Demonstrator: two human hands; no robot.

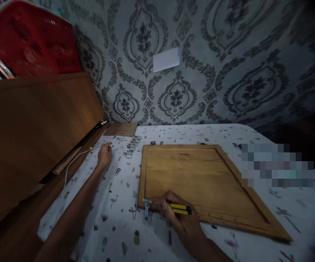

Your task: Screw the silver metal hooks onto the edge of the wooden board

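Note:
A wooden framed panel (pixel 201 174) lies flat on a patterned white cloth (pixel 113 218). My right hand (pixel 179 216) is closed round a yellow-and-black screwdriver (pixel 180 209) at the panel's near left corner. The tool's tip points at a small metal bracket (pixel 146 205) on that corner. My left hand (pixel 104 154) reaches far out to the left, fingers curled together near a row of small metal hardware pieces (pixel 131 147). Whether it holds one is not visible.
A tall wooden board (pixel 37 134) leans at the left with a red crate (pixel 29 40) above it. A white cable (pixel 72 163) and a wooden handle (pixel 66 162) lie by the board. A cardboard piece (pixel 121 129) rests against the patterned wall.

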